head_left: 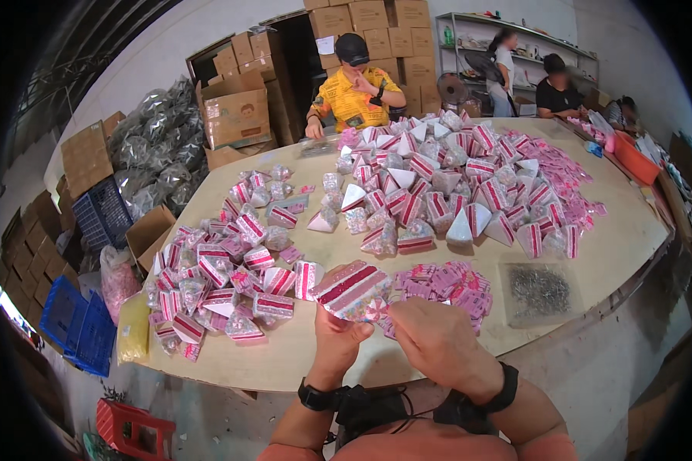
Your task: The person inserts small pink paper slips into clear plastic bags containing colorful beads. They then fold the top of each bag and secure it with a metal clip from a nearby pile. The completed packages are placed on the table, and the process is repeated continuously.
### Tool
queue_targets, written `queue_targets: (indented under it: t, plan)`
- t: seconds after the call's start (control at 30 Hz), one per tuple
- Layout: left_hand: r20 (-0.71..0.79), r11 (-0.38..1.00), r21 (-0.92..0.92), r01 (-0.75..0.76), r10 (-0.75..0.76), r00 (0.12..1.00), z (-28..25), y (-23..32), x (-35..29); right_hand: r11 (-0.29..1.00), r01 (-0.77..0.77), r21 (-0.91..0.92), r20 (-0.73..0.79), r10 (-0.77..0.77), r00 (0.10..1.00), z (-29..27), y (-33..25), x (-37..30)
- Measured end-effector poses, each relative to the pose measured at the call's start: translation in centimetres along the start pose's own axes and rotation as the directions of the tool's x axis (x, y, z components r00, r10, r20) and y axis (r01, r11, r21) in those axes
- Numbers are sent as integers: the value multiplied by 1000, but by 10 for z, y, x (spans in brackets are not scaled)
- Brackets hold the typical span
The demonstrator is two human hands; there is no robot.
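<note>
A toy cake slice (352, 292) with white, pink and dark red layers and pale speckled sides is held up over the table's near edge. My left hand (337, 347) grips it from below, the thumb lying along its underside. At the slice's right tip, my right hand (444, 344) is closed with curled fingers; what is pinched in them is hidden. Just behind that hand lies a pile of pink printed cards (446, 286). Finished-looking slices (231, 265) heap up to the left, and a larger heap of slices (438, 177) covers the table's far middle.
A clear shallow tray (542, 296) of small metal pieces sits right on the table (331, 244). More pink cards (557, 165) and an orange basin (636, 157) stand far right. A person in yellow (354, 96) sits opposite. Blue crates (77, 326) and a red stool (134, 430) are left.
</note>
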State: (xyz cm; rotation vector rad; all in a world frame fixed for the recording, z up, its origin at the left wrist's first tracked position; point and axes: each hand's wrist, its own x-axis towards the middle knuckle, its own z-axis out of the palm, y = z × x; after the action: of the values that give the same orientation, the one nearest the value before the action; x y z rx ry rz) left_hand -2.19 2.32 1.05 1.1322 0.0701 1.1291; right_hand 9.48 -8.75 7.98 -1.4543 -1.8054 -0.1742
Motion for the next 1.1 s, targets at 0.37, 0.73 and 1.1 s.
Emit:
queue_targets:
  t: [0.37,0.73,1.1]
  plan:
    - [-31,995,-102,10,-13,999,1,-3,-1,1000,-9,9,-18,9,1000,5,0,-1]
    - [-51,1000,-20,2,-3,999,-1,-3,-4,1000,-27,9,-6,27,1000,6,-2,0]
    - [-9,999,24,-23,23,1000,-6,-4,-5,1000,-16,-11,13,17,1000,6,-1,-1]
